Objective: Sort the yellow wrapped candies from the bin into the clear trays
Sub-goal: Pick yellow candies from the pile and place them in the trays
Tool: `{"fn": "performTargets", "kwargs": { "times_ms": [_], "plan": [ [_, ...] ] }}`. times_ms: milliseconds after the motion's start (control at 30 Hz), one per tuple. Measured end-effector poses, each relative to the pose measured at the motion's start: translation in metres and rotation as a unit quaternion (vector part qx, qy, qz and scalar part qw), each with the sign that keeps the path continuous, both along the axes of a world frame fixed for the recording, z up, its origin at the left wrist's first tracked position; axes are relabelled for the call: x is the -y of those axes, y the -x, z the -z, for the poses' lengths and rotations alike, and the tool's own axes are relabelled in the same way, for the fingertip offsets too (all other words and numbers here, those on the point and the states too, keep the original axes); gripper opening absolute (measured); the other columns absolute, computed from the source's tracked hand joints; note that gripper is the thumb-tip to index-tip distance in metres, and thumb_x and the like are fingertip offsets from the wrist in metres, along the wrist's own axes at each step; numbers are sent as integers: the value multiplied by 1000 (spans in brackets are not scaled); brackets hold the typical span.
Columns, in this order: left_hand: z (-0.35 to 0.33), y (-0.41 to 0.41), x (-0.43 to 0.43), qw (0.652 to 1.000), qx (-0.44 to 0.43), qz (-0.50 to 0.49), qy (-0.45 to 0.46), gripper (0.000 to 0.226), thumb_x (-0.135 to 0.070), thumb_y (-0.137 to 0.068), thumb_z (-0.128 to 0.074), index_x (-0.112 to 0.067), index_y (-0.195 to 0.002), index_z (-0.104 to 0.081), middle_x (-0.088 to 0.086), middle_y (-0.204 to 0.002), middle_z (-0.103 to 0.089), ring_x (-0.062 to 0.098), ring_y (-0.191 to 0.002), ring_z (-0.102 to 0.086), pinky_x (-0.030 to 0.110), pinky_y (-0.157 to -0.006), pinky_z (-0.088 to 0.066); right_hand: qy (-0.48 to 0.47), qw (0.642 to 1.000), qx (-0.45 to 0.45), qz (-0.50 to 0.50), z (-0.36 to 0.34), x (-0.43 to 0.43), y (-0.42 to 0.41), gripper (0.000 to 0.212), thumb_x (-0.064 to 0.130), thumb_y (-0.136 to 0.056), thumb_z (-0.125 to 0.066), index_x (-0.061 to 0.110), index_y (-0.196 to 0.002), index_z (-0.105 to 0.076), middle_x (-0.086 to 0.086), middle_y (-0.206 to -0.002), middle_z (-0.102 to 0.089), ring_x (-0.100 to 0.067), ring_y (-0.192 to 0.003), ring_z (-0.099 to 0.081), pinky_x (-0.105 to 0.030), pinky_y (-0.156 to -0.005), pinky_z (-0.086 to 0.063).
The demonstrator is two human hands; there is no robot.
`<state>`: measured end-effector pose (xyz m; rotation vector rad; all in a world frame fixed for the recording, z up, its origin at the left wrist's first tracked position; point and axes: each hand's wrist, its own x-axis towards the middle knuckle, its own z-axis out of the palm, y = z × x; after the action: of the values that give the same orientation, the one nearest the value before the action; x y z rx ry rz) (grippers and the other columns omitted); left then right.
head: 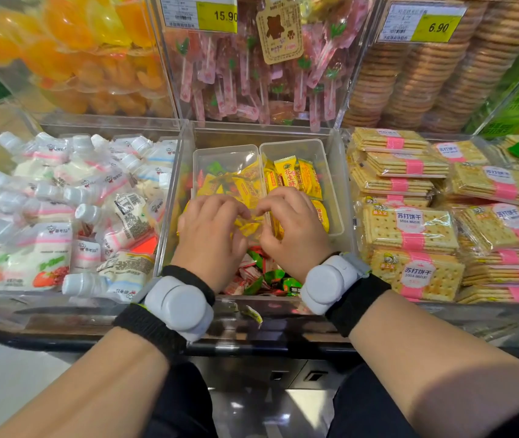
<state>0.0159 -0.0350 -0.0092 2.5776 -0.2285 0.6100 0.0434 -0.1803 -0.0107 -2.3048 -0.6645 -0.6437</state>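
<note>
Two clear trays are set side by side inside the middle bin (pixel 344 184), on top of its loose stock, so that sorted pieces need only be carried a short way. The left tray (pixel 225 149) is filled with small folded yellow pieces. The right tray (pixel 293 143) is packed with flat yellow packets stood on edge, presumably so that more can be fitted in.

Both hands are held together over the near ends of the trays. The left hand (pixel 210 238) is kept knuckles up with its fingers curled, and the right hand (pixel 294 229) is curled the same way. A small cluster of yellow wrapped candies (pixel 247 227) is pinched between the fingertips of the two hands. How many pieces are gripped by each hand cannot be told, since the grip is hidden by the backs of the hands.

The cluster is held just above the line where the trays meet. From this it may be judged that the pieces are being parted by shape before being released into one tray or the other.

Red and green candies (pixel 267 276) are seen in the near part of the bin, beneath the wrists and outside the trays, which fits their being passed over. White-capped pouches (pixel 62 200) are kept in the compartment to the left and biscuit packs (pixel 410 229) in the one to the right.
</note>
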Motion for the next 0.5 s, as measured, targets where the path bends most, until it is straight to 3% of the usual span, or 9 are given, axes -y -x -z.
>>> {"fn": "performTargets", "kwargs": {
  "times_ms": [133, 267, 500],
  "plan": [
    [2, -1, -12, 1000, -1, -25, 4, 20, -3, -81, -54, -14, -96, -61, 5, -106, -59, 32, -110, -43, 42, -91, -32, 50, 997, -15, -53, 1, -1, 1, 12, 5, -70, -62, 11, -80, -62, -6, -92, -56, -25, -92, -50, -40, -81, -44],
    [6, -3, -16, 998, 9, -42, 45, 21, -3, -86, -48, -16, -96, -61, 4, -104, -58, 31, -107, -44, 35, -90, -26, 127, 988, -12, -91, 3, -4, 3, 9, 9, -71, -63, 15, -77, -65, -6, -94, -57, -26, -94, -50, -42, -83, -44],
    [8, -6, -20, 995, 15, -49, 80, 25, -3, -87, -43, -19, -94, -60, 2, -99, -58, 27, -103, -46, 35, -92, -27, 215, 967, -34, -132, 5, -8, 5, 1, 24, -73, -71, 24, -73, -71, -2, -107, -58, -27, -110, -47, -37, -90, -30]
  ]
}}
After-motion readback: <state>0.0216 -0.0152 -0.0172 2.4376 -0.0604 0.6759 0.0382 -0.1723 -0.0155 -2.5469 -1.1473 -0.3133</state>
